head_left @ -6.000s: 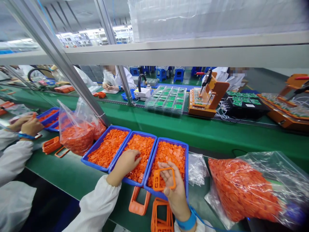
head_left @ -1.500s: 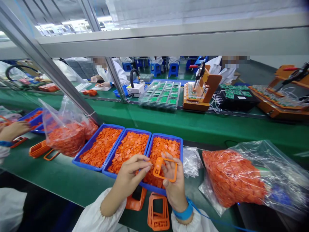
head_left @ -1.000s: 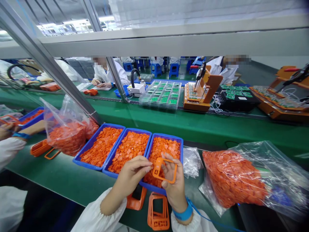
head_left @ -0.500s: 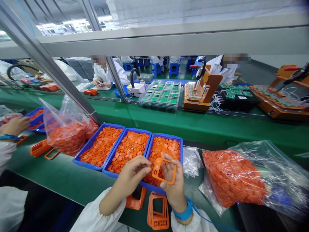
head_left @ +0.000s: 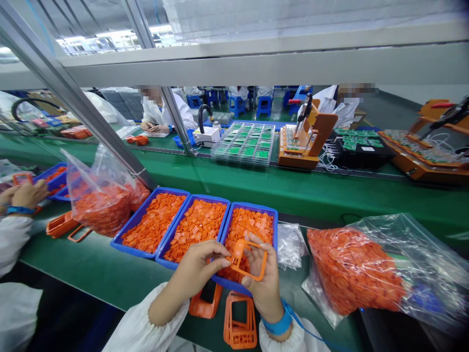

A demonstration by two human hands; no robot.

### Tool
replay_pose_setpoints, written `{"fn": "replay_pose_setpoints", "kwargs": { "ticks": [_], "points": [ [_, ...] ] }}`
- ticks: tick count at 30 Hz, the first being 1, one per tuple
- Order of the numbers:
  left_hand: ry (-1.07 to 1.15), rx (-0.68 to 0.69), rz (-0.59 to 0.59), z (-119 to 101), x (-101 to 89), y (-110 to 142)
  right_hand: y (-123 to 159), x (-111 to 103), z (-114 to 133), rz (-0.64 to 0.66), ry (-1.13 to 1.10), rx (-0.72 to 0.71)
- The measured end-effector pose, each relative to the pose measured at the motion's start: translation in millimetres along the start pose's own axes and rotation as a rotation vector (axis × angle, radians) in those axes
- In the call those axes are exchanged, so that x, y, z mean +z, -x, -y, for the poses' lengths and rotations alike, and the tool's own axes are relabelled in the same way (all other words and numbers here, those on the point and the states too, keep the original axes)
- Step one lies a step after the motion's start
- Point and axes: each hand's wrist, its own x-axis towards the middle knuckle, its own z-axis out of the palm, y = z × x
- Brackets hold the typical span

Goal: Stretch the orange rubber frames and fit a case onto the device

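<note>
Through the head camera I have both hands over the near side of the blue trays. My right hand holds an orange plastic frame tilted up, the thumb at its lower edge and the other fingers loosely spread behind its opening. My left hand has thumb and fingertips pinched together on a small orange piece at the frame's left side; whether that piece touches the frame I can't tell. A blue wrist strap circles my right wrist. Beyond the hands, three blue trays stand side by side on the green surface, each filled with small orange parts. Nearer me lie a stack of orange frames and, just left of it, a wider orange frame. To the right of the trays I see a crumpled clear bag, then a large clear bag packed with orange pieces; another filled bag stands by the left tray. Farther left, a co-worker's hands are at another orange frame. Across the line I have a clear compartment case of green circuit boards and an orange clamp fixture to its right.
</note>
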Motion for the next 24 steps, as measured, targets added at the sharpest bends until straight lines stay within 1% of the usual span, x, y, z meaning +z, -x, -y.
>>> {"fn": "replay_pose_setpoints", "kwargs": {
  "ticks": [2,4,6,10,11,13,15,17,19,22,24],
  "points": [
    [-0.064,0.078,0.090,-6,-3.6,-3,1,0,0,0.023,0.013,-0.001],
    [-0.104,0.125,0.156,-12,-6.5,-5,2,1,0,0.045,0.022,-0.006],
    [-0.127,0.121,0.177,-14,-7.7,-7,4,1,0,0.059,0.017,0.002],
    [-0.109,0.041,0.157,-10,-4.7,-5,6,0,-1,0.069,-0.010,0.022],
    [-0.066,-0.002,0.149,-8,-3.1,-4,6,0,-2,0.071,-0.011,0.016],
    [0.118,-0.147,0.180,-3,0.9,-3,7,-1,-3,0.075,0.003,0.001],
    [0.384,-0.322,0.261,1,5.1,-2,8,-1,-3,0.080,0.023,-0.002],
    [0.593,-0.428,0.331,4,8.2,-2,8,-2,-4,0.090,0.049,0.010],
    [0.674,-0.439,0.351,7,9.0,-3,9,-3,-4,0.107,0.076,0.012],
    [0.674,-0.403,0.362,10,7.0,-3,9,-3,-5,0.140,0.099,-0.003],
    [0.659,-0.380,0.369,11,5.7,-1,9,-2,-6,0.150,0.075,-0.011]
  ]
}}
